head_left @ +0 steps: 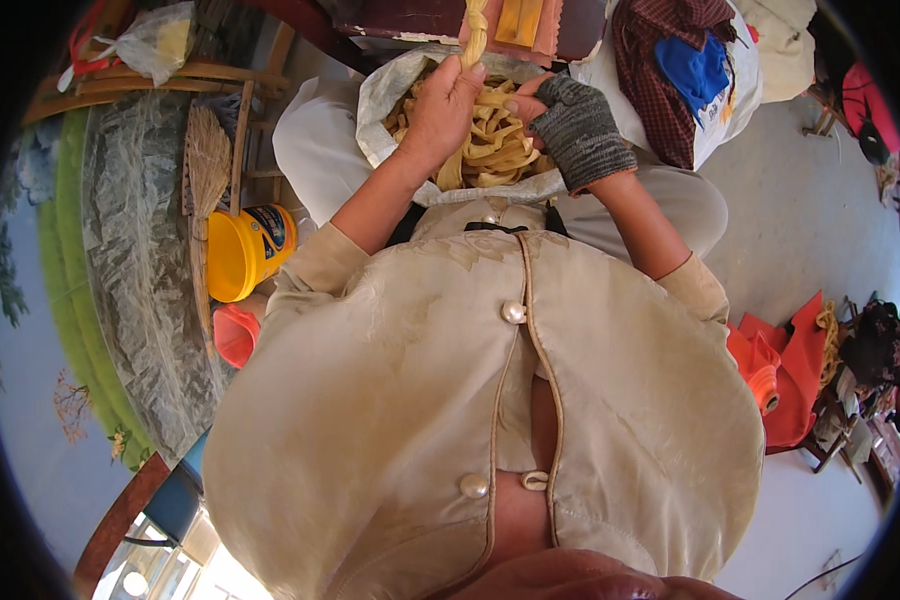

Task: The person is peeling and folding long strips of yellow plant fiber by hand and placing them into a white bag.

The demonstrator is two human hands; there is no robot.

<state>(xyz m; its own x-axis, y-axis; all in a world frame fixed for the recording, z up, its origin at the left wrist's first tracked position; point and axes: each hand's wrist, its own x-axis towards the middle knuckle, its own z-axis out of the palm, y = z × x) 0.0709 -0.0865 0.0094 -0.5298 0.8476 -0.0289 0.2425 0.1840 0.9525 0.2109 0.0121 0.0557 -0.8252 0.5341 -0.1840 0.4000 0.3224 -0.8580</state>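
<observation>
My bare left hand (442,112) is closed around a pale yellow braid (476,30) that runs up past the top edge of the picture. Beside it, my right hand (575,130) wears a grey fingerless knit glove. Its fingers are curled in, and what they hold, if anything, I cannot make out. Below both hands, a white woven sack (374,125) sits open between my knees. Loose folds of flat yellow braid (500,155) fill it, partly hidden by my hands.
Ahead stands a dark red wooden piece (400,18) with a pink pad (547,42) and yellow block (519,22). To the right lies a white bag (742,95) with checked cloth (660,60). A yellow bucket (232,262) and straw broom (208,165) are at left.
</observation>
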